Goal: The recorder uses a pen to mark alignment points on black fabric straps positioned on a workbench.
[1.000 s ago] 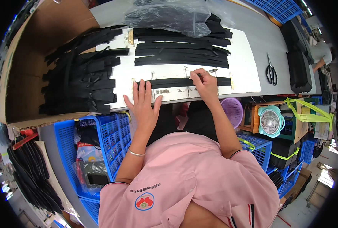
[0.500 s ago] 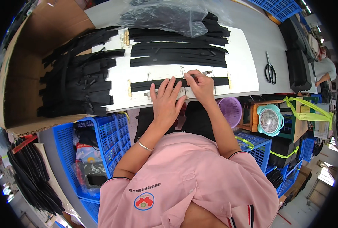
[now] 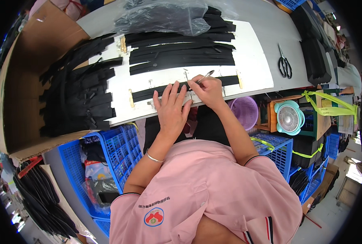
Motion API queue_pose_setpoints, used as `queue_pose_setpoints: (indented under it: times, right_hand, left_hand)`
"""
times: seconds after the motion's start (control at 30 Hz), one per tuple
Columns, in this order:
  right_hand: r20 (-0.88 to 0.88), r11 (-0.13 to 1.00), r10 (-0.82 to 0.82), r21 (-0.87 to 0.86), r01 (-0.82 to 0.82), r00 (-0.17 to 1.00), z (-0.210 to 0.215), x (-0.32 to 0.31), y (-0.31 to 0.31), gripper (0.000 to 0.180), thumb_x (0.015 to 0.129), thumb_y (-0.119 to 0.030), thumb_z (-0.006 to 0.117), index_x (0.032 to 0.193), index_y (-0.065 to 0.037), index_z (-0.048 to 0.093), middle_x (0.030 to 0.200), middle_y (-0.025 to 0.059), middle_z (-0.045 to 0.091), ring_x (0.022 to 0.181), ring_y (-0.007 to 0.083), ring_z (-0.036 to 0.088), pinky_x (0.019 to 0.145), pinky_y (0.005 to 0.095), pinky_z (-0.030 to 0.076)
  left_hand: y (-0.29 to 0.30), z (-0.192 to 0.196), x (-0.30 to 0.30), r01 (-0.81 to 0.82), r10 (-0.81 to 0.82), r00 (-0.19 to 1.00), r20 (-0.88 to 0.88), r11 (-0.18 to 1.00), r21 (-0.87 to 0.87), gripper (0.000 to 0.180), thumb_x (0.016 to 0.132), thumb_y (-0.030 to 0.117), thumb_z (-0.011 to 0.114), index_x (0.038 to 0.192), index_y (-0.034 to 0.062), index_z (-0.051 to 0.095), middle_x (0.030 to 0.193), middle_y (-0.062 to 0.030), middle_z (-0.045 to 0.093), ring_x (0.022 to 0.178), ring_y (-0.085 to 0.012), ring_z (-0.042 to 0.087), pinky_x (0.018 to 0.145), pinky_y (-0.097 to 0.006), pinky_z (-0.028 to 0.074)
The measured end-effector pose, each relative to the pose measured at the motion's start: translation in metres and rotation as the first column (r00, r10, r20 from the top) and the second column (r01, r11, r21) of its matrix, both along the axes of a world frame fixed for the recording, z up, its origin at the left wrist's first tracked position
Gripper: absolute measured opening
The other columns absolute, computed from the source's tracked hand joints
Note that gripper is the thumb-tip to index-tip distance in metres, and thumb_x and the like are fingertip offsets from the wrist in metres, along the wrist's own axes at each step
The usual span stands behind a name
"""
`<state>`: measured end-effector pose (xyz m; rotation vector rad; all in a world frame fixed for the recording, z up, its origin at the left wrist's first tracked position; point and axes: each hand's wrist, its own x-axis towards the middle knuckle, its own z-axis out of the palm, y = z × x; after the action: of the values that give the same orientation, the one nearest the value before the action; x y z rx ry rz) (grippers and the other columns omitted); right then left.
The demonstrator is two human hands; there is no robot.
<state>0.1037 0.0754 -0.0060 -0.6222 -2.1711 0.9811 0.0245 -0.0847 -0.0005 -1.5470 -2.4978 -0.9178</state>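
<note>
A black strip (image 3: 225,80) lies across the white board (image 3: 252,49) close to its near edge, between two small tan end pieces. Spread fingers of my left hand (image 3: 171,106) press flat on its left half. My right hand (image 3: 207,90) pinches a pen (image 3: 206,76) over the strip, just right of those fingers. The pen's tip is hidden by my fingers. Short dark marks show on the board around the strip. Beyond it, several more black strips (image 3: 181,55) lie side by side on the board.
At left a cardboard box (image 3: 22,53) holds a heap of black strips (image 3: 75,97). Clear plastic sheeting (image 3: 160,18) covers strips at the back. Black scissors (image 3: 284,65) rest on the grey table. Below the edge are a purple basket (image 3: 245,112), a teal fan (image 3: 289,118) and blue crates (image 3: 120,150).
The pen has tipped to a steeper slant in my right hand. My left hand stays flat on the strip. The whole view has shifted and turned slightly.
</note>
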Motion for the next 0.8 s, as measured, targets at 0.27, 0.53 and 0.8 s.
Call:
queue_pose_setpoints:
  times: [0.27, 0.53, 0.8]
  right_hand:
    - [-0.027, 0.991, 0.018, 0.13, -0.014, 0.999, -0.006, 0.012, 0.011, 0.018, 0.086, -0.031, 0.073, 0.082, -0.015, 0.08, 0.066, 0.0108, 0.067, 0.06, 0.029, 0.067, 0.059, 0.0418, 0.052]
    - [-0.066, 0.999, -0.034, 0.015, 0.035, 0.997, 0.002, 0.012, -0.001, 0.018, 0.09, -0.029, 0.075, 0.088, -0.011, 0.077, 0.068, 0.0058, 0.068, 0.061, 0.0267, 0.063, 0.058, 0.0361, 0.049]
    - [-0.182, 0.76, -0.309, 0.543, 0.357, 0.934, 0.012, 0.069, 0.01, 0.031, 0.089, -0.019, 0.079, 0.119, -0.011, 0.074, 0.102, 0.0085, 0.074, 0.097, 0.0229, 0.071, 0.087, 0.0378, 0.054]
  left_hand:
    - [0.01, -0.004, 0.002, 0.07, -0.071, 0.996, -0.055, 0.997, -0.016, 0.05, 0.094, 0.024, 0.07, 0.142, 0.0143, 0.063, 0.149, -0.0114, 0.056, 0.141, -0.0311, 0.047, 0.122, -0.058, 0.021]
    - [-0.001, -0.005, 0.001, 0.052, -0.061, 0.99, -0.126, 0.996, -0.075, 0.046, 0.101, 0.03, 0.064, 0.142, 0.0082, 0.061, 0.151, -0.0136, 0.054, 0.141, -0.0329, 0.047, 0.121, -0.058, 0.02]
    - [-0.005, -0.011, -0.004, 0.045, -0.059, 0.988, -0.145, 0.994, -0.102, 0.046, 0.1, 0.028, 0.065, 0.142, 0.0094, 0.06, 0.152, -0.0134, 0.054, 0.141, -0.0341, 0.048, 0.119, -0.061, 0.021]
